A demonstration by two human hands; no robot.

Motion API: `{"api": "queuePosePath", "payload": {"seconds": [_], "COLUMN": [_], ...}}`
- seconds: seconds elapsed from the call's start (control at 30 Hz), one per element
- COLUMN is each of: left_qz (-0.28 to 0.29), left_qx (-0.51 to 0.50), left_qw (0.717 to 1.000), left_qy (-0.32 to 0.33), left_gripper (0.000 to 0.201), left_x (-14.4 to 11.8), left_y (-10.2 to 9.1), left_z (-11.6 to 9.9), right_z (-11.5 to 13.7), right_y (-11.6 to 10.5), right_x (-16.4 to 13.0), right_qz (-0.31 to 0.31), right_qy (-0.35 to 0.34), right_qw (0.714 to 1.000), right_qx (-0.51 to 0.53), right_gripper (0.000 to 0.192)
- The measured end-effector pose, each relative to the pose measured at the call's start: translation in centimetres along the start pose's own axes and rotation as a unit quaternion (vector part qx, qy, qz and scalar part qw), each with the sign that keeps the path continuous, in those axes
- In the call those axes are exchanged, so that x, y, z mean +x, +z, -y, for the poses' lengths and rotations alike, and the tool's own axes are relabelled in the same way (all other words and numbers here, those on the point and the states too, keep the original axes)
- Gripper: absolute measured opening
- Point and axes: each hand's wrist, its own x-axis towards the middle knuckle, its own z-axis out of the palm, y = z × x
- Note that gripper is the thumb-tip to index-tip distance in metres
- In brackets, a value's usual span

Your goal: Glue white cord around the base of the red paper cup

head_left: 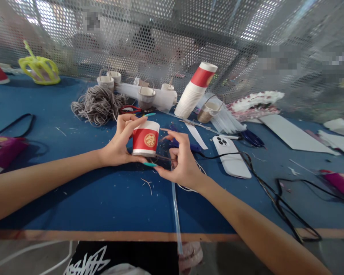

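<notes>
At centre we see a red-banded white paper cup (140,143) with a round gold emblem (150,140); at upper left, a bright yellow basket-shaped object (47,81); across the lower frame, a flat blue tabletop (103,202) edged brown.

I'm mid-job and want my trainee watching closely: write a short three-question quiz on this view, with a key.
1. Which hand has the red-banded cup in its grip?
2. True or false: in the picture, the phone lies to the right of the grey yarn.
3. The tall stack farther back is made of: A) plates, B) paper cups, C) boxes.

Key:
1. The left hand.
2. True.
3. B.
</notes>
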Motion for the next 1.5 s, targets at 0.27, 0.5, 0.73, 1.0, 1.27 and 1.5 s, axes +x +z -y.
{"api": "queuePosePath", "payload": {"seconds": [0.27,0.5,0.73,1.0,1.27,1.5], "left_qz": [-0.006,0.012,0.004,0.009,-0.051,-0.077], "left_qx": [-0.004,-0.055,-0.046,-0.026,-0.082,-0.133], "left_qw": [0.999,0.997,0.999,0.998,0.993,0.985], "left_qy": [0.034,0.046,0.006,-0.049,-0.066,-0.072], "left_gripper": [0.118,0.122,0.103,0.100,0.102,0.103], "left_x": [-0.1,-0.1,-0.2,0.1,0.1,-0.2], "left_y": [0.4,0.6,1.3,0.9,1.2,1.6], "left_z": [0.4,0.8,1.3,0.5,1.3,1.6], "right_z": [0.0,0.6,0.2,0.3,1.0,1.2], "right_y": [0.0,-0.2,-0.1,-0.2,-0.7,-0.5], "right_x": [0.3,0.2,0.3,-0.1,-0.1,0.0], "right_qz": [0.050,0.050,0.027,-0.015,-0.064,-0.053], "right_qy": [0.033,0.064,0.001,-0.063,-0.140,-0.162], "right_qw": [0.998,0.995,0.999,0.994,0.982,0.984], "right_qx": [0.036,0.065,-0.029,-0.089,-0.108,-0.060], "right_gripper": [0.093,0.090,0.090,0.089,0.065,0.040]}}
